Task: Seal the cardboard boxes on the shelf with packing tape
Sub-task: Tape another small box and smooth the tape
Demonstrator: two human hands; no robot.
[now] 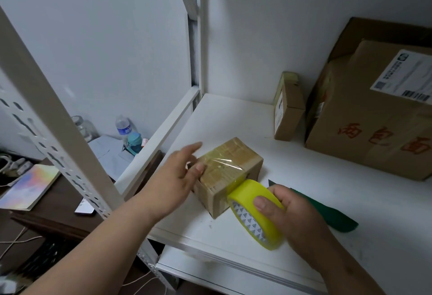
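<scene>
Cardboard boxes number three on the white shelf [233, 117]. One small box [228, 174], already wrapped in many bands of yellowish tape, sits near the front left edge of the shelf. A second slim box [288, 109] stands on its end toward the back wall, and a large box [371, 117] with red characters and a white shipping label fills the right side, just beside the slim one.

One roll of yellow packing tape [256, 212] is in play. A clear strip runs from the roll up over the near face and top of the small box (it gleams where it crosses the top edge).

Two hands are at work. The left hand [180, 175] reaches in from the lower left with the forearm stretched out; its fingers are straight and spread loosely, the thumb pressing on the left top edge of the small box while the other fingers extend past it. The right hand [292, 210] comes from the lower right and grips the roll, the thumb curled over the roll's outer band and the fingers wrapped behind it, holding it on edge, touching the box's near corner.

One dark green object [327, 210] lies on the shelf behind the right hand; I cannot tell what it is. Below and left of the shelf, a dark desk [67, 191] carries two bottles, a glass jar, papers and a colourful notebook [30, 186].
</scene>
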